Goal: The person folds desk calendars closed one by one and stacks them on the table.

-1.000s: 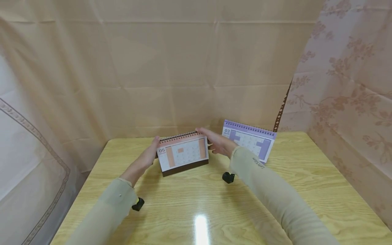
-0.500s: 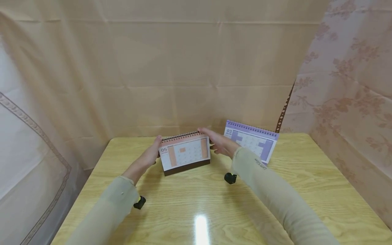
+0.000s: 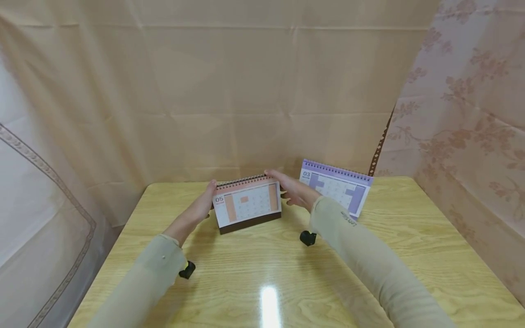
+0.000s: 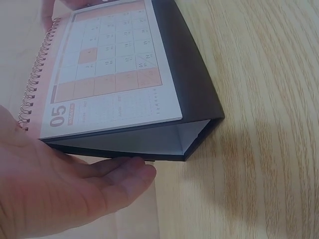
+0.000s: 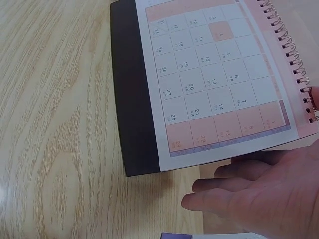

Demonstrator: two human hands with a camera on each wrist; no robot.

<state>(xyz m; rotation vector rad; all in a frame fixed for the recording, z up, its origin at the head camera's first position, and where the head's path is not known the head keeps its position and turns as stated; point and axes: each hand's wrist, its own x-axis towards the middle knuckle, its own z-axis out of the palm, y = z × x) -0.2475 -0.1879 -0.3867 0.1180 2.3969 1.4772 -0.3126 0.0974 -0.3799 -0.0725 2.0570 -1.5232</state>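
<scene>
A pink-topped spiral desk calendar (image 3: 248,204) showing "05" stands tent-like on the wooden table, its dark brown base strip (image 4: 187,64) toward me. My left hand (image 3: 202,203) holds its left end; the thumb is at the spiral edge, and in the left wrist view the fingers (image 4: 117,186) lie along the back panel. At the other end my right hand (image 3: 293,190) grips the top corner, thumb by the metal rings and fingers (image 5: 219,186) reaching behind. The calendar's back is mostly hidden.
A purple desk calendar (image 3: 340,184) showing "03" stands at the back right, partly covered by my right forearm. The wooden table (image 3: 246,269) ends at a beige curtain (image 3: 225,91). Patterned cloth (image 3: 471,136) hangs on the right.
The view shifts slightly between the first and second frames. Both hands stay on the pink calendar, with no other visible movement.
</scene>
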